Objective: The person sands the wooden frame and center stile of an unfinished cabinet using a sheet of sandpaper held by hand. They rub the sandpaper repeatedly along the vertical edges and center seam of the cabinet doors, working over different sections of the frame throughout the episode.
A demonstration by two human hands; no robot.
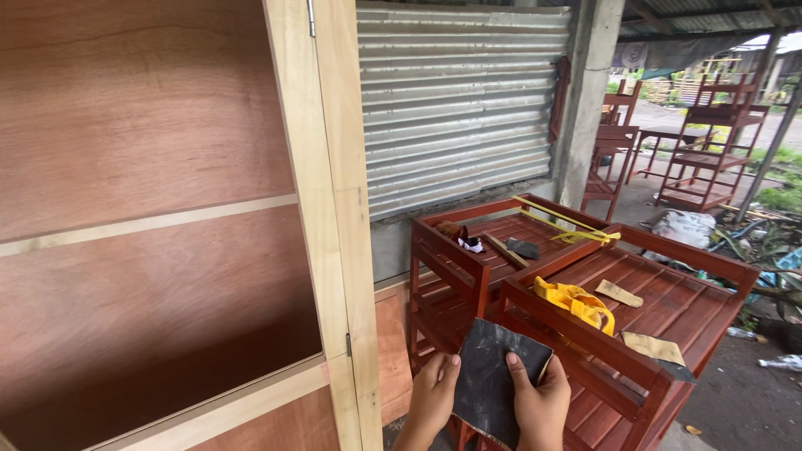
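A dark sandpaper sheet [493,380] is pinched at 6 o'clock between the left hand [433,394] and right hand [539,401], thumbs pressed on top, before a red rack [618,334], a yellow cloth [576,302] at 1 o'clock

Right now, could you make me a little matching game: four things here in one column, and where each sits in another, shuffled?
Things:
1. dark sandpaper sheet
2. yellow cloth
3. corrugated metal sheet
4. plywood panel

Places:
A. wall behind the red racks
B. far left, framed in pale wood
C. between both hands
D. on the nearer red slatted rack

Pairs: 1-C, 2-D, 3-A, 4-B
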